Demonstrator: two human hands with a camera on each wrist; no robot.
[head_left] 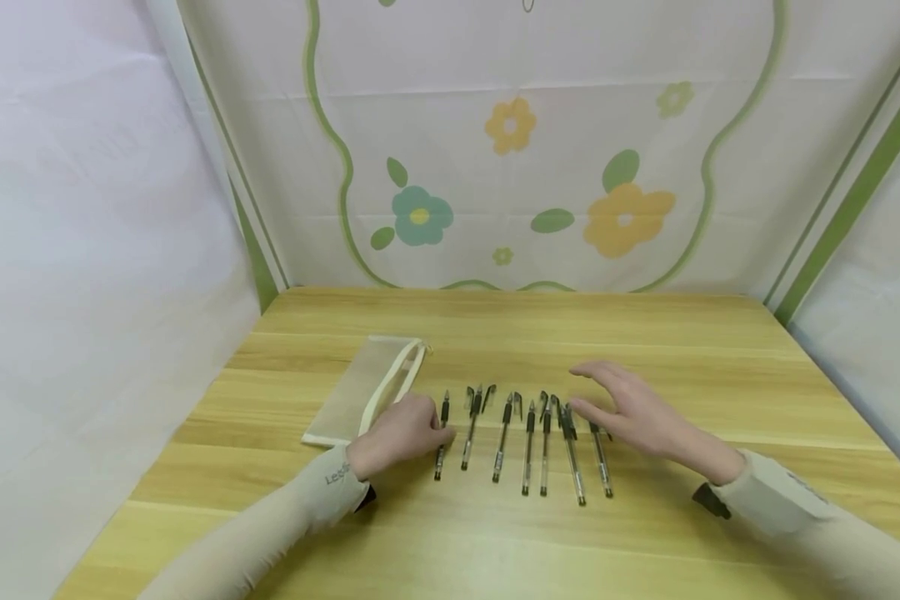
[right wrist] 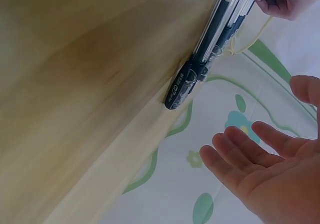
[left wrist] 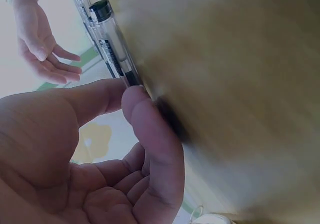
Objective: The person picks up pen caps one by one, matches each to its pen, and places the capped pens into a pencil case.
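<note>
My left hand (head_left: 403,435) pinches the leftmost gel pen (head_left: 441,461) between thumb and index finger. In the left wrist view that pen (left wrist: 111,46) has a clear barrel, a black end plug and a blurred dark grip. Several similar pens (head_left: 499,450) lie in a row to its right, tips pointing away, with loose black caps (head_left: 489,398) near the tips. Over the right end of the row my right hand (head_left: 633,410) hovers, fingers extended, holding nothing. The right wrist view shows this hand (right wrist: 270,169) apart from a black pen cap (right wrist: 179,86).
A beige zip pouch (head_left: 352,392) with a cream border lies left of the pens, its opening facing them. The wooden table (head_left: 495,542) meets a floral cloth (head_left: 450,142) at the back. White cloth walls (head_left: 105,208) flank both sides.
</note>
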